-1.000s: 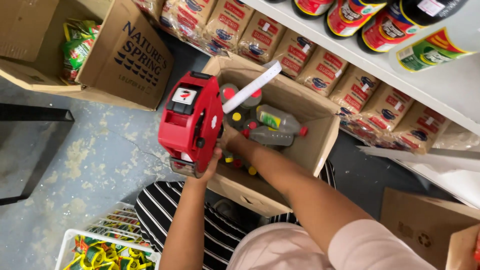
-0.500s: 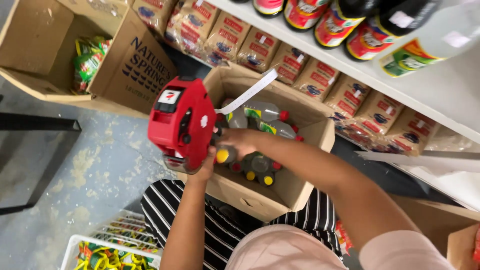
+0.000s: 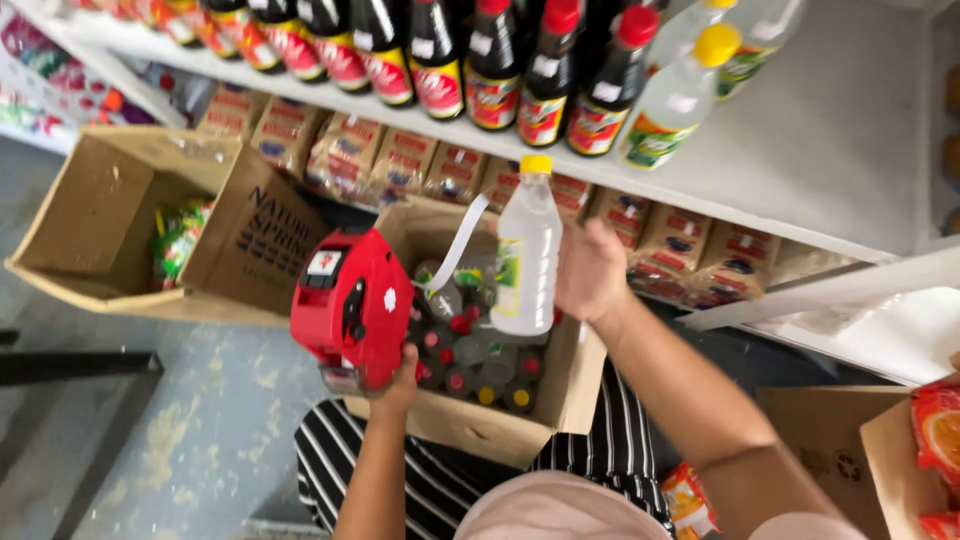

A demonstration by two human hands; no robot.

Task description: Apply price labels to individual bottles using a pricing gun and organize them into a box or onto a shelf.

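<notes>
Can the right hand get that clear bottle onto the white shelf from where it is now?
Probably yes: the right hand holds the clear bottle upright just below the white shelf, which shows bare space right of the bottles.

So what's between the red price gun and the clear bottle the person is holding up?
In the head view, only the white label strip curling from the price gun toward the bottle.

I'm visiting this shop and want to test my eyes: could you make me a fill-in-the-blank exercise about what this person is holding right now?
1. The right hand lifts a clear bottle whose cap is ____.
2. The left hand grips a price-label gun coloured ____.
3. Under the bottle, more bottles stand in an open box made of ____.

Missing words: yellow; red; cardboard
</notes>
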